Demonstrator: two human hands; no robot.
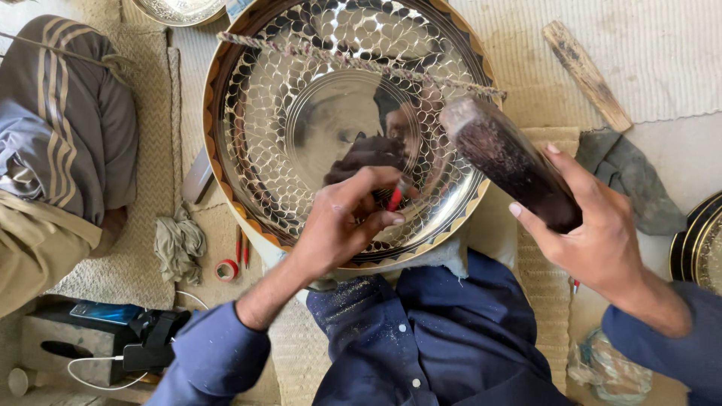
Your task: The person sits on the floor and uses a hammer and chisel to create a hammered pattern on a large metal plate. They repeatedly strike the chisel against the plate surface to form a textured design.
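A large round brass tray [271, 162] with a scale-like engraved pattern and a dark rim leans toward me over my lap. My left hand [342, 222] rests on its lower part and pinches a small red-handled tool [395, 198] against the metal. My right hand [594, 229] grips a thick dark wooden mallet [508, 162], its pale worn end raised over the tray's right side. A twisted cord [361, 64] stretches across the tray's upper part.
Another person's leg in striped trousers [64, 113] lies at the left. A rag [179, 244], a roll of red tape [226, 269] and red pencils lie on the woven mat. A wooden stick [587, 74], a grey cloth [628, 177] and another dark-rimmed tray [696, 244] sit at right.
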